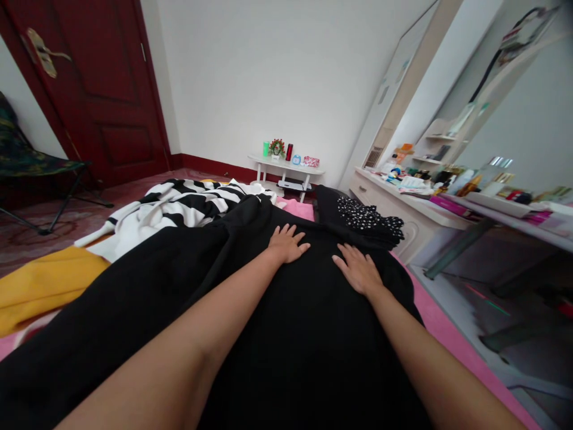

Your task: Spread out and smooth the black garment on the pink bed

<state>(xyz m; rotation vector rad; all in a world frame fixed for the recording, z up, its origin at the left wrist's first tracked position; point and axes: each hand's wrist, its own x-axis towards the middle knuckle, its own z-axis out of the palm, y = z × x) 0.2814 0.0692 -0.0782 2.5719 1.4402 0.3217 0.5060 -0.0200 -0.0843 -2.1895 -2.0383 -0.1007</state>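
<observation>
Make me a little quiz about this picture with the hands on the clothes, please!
1. True or false: both hands lie flat on the black garment.
2. Which cloth lies left of the black garment? A) striped black-and-white garment B) green towel C) red blanket
3. Fill in: the small white table stands against the ____ wall.

Key:
1. True: the left hand and the right hand rest palm-down, fingers spread, grasping nothing.
2. A. A yellow cloth lies below it too.
3. White; a red door is further left.

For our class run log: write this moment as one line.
left hand: flat on large black cloth garment | right hand: flat on it | beside: black-and-white striped fabric
</observation>
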